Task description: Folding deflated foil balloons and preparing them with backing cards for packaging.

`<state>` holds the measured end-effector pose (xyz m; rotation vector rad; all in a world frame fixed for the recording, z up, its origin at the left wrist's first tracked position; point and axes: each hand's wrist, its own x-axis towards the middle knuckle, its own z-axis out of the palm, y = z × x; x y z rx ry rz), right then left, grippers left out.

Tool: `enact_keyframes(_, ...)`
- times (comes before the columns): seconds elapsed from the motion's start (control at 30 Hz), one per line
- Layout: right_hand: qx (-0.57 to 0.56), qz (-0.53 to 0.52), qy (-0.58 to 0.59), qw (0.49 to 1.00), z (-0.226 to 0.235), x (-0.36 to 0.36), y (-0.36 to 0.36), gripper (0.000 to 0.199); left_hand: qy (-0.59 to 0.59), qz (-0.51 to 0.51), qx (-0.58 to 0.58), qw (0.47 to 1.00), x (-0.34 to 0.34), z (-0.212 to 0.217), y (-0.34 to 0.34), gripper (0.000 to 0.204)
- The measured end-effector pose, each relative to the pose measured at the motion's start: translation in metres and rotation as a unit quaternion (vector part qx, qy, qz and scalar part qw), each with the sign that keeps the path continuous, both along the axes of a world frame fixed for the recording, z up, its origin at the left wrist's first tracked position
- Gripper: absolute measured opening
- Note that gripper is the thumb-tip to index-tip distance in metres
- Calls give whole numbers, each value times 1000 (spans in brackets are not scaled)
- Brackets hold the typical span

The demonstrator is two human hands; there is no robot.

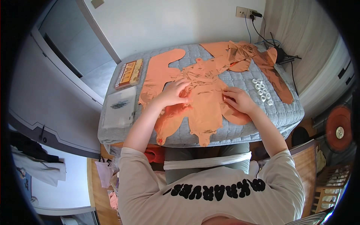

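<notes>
A deflated orange foil balloon [205, 108], flat and creased, lies in front of me on a grey quilted cover. My left hand [174, 93] is over its left side, thumb and fingers apart, beside a reddish reflecting patch of foil. On the opposite edge, my right hand [240, 99] bends its fingers and thumb together around the foil's margin; the exact contact is partly hidden. Another flat orange foil piece [155, 73] spreads out to the left. More crumpled orange foil [275, 77] reaches toward the far right. Where the pieces overlap, their borders are hard to separate.
Several small white rings [262, 92] sit in rows at right. To the left lie a flat colourful box [129, 74] and a clear plastic packet [119, 107] with dark contents. Cables [258, 30] hang from the wall socket behind. A round red fan-like object [339, 131] stands at far right.
</notes>
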<state>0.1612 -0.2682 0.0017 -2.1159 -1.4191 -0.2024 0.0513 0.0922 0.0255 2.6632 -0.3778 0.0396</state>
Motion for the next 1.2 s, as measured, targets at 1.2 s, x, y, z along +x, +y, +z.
enact_keyframes(1.2, -28, -10, 23, 999, -4, 3, 4, 34, -74, -2, 48, 996, 15, -31, 18, 93)
